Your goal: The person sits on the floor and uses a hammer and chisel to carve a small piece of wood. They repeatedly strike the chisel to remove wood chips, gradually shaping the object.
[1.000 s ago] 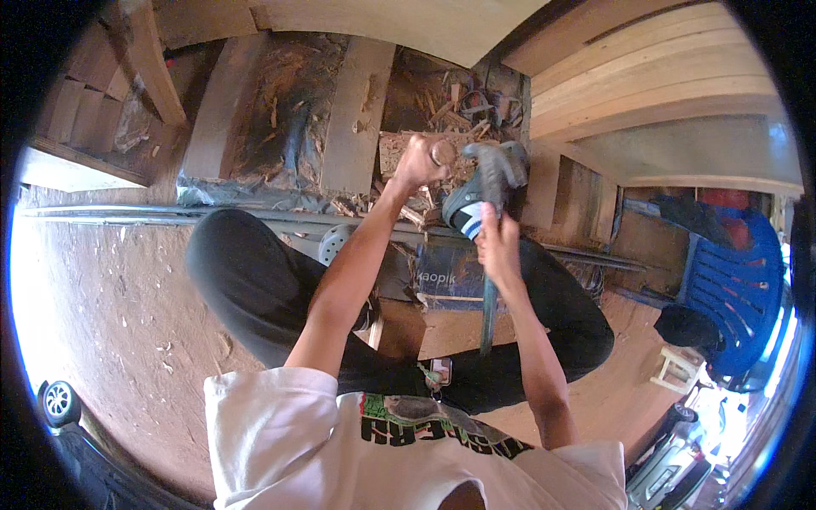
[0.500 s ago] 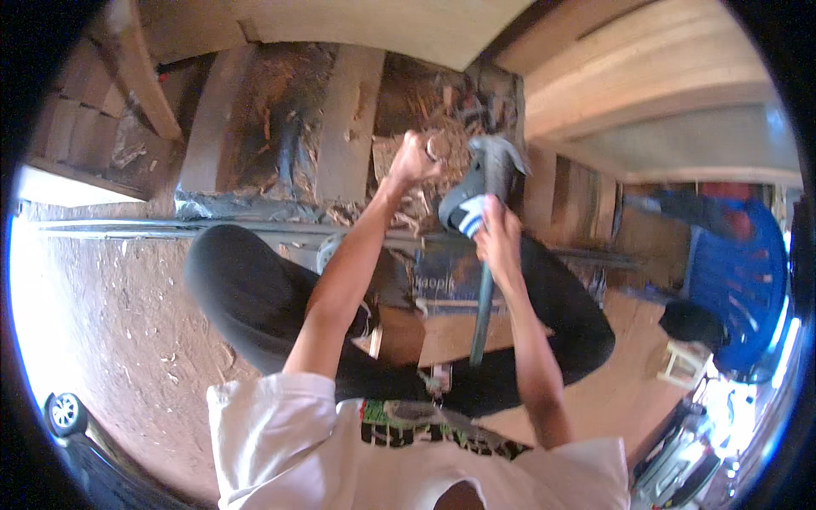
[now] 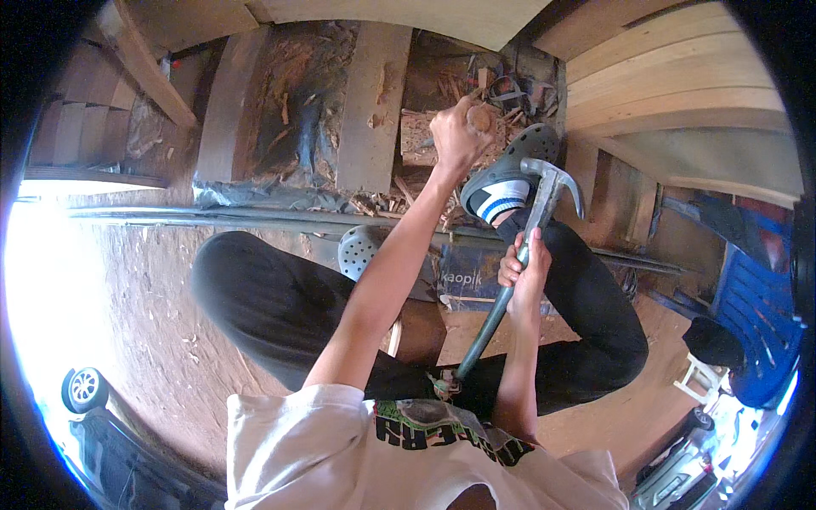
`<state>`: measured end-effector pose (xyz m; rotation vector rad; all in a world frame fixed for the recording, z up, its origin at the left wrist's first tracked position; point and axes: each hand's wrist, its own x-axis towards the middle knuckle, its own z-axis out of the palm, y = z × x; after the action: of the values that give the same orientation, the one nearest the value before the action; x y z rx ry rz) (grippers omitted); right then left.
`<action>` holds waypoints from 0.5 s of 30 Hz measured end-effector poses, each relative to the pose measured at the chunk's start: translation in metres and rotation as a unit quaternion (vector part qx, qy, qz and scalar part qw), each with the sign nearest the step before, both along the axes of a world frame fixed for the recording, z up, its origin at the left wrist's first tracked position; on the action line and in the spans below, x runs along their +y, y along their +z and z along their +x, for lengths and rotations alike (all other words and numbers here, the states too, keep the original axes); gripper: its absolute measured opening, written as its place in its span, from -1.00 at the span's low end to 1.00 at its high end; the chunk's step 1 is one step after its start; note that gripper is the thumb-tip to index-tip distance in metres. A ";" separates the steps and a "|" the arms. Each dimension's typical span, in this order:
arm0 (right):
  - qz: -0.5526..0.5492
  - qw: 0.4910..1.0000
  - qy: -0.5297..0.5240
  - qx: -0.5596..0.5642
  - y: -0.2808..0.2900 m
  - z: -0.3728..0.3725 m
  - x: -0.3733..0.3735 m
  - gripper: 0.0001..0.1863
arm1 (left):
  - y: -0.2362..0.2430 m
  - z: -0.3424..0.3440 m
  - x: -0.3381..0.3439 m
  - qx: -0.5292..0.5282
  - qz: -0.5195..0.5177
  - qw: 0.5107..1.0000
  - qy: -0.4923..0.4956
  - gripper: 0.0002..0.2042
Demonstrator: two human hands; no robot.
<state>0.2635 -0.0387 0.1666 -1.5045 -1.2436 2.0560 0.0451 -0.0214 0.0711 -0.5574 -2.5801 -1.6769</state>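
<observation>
Chipping work looks partly done, as judged from the loose wood chips [image 3: 406,189] scattered by the worked wood [image 3: 415,134]; that wood has a rough, broken-up face, and part of it sits under your left hand [image 3: 457,134], so you can't be given a reliable figure for what's left. No finished edge or clean shape shows there; my read is mid-job. The wood lies ahead of you, just right of a flat plank [image 3: 372,110] and near your right shoe [image 3: 537,144]. Your left hand is closed in a fist round a wooden handle [image 3: 481,119], its round butt end facing up; whatever is at the lower end is hidden, so can't tell the tool type or whether it touches the wood. Your right hand [image 3: 532,270] is wrapped round the hammer [image 3: 541,211] partway along its handle, fingers curled, thumb lying along it. Hammer head is up at the far end, claw toward the right, near your right ankle and apart from the butt end, no contact. Pose: left arm reaches long, forward and inward, over the gap between your bent legs; right arm is folded in closer, forearm pointing forward, with the hammer slanting from near your lap out to the shoe.
</observation>
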 end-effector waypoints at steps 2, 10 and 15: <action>-0.028 1.000 0.010 -0.007 -0.003 -0.005 -0.001 -0.56 | -0.004 -0.012 0.002 0.028 0.019 0.999 -0.013 -0.75; -0.063 0.997 0.030 -0.038 -0.008 -0.018 -0.007 -0.59 | -0.033 -0.087 0.016 -0.131 0.048 0.984 -0.114 -0.79; -0.072 0.995 0.045 -0.054 -0.007 -0.013 -0.006 -0.60 | -0.067 -0.147 0.009 -0.255 0.139 0.951 -0.111 -0.81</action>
<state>0.2506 -0.0450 0.1599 -1.6728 -1.2472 2.1904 -0.1022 -0.0120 0.0041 -0.4610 -2.5806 -2.5005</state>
